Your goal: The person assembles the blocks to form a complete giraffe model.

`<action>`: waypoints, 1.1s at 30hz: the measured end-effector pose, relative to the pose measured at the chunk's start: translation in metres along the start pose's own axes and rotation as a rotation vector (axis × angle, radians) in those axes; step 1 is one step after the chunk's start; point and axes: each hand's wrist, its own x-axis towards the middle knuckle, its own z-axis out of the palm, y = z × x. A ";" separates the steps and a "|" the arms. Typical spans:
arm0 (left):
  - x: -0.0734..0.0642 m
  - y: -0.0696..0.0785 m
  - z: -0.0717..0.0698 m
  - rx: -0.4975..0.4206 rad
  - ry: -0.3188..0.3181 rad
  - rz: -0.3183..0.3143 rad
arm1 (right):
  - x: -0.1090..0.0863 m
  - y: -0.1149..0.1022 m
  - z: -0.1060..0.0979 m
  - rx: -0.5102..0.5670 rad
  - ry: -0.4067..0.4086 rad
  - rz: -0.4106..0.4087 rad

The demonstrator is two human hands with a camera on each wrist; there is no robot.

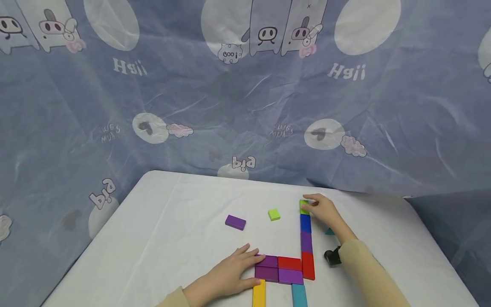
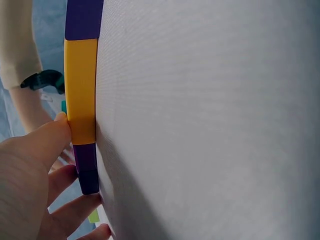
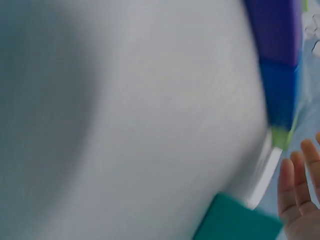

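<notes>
My left hand point(image 1: 234, 271) is spread at the left side of a row of flat blocks; its fingertips touch a dark purple block point(image 1: 270, 261). In the left wrist view its thumb lies against the yellow block point(image 2: 81, 92). My right hand point(image 1: 322, 209) is at the far end of a column, its fingers near the light green block point(image 1: 303, 207). The right wrist view shows those fingers straight, beside the green block point(image 3: 280, 137). Below it in the column lie a blue block point(image 1: 305, 222), a purple block point(image 1: 306, 241) and a red block point(image 1: 308, 265).
A loose purple block point(image 1: 235, 222) and another light green block point(image 1: 274, 214) lie on the white table point(image 1: 172, 221). A teal block point(image 3: 237, 220) sits to the right of the column. A red block point(image 1: 289, 263) and a light blue block point(image 1: 299, 295) belong to the joined group. Printed cloth hangs behind.
</notes>
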 end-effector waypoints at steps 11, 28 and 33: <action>-0.002 -0.001 0.005 -0.004 0.002 0.000 | -0.012 -0.047 0.027 0.015 -0.127 -0.212; 0.001 0.000 0.003 0.013 0.009 0.001 | -0.009 -0.074 0.047 -0.196 -0.222 -0.230; 0.001 -0.001 0.003 0.016 0.008 0.002 | -0.008 -0.076 0.049 -0.232 -0.210 -0.206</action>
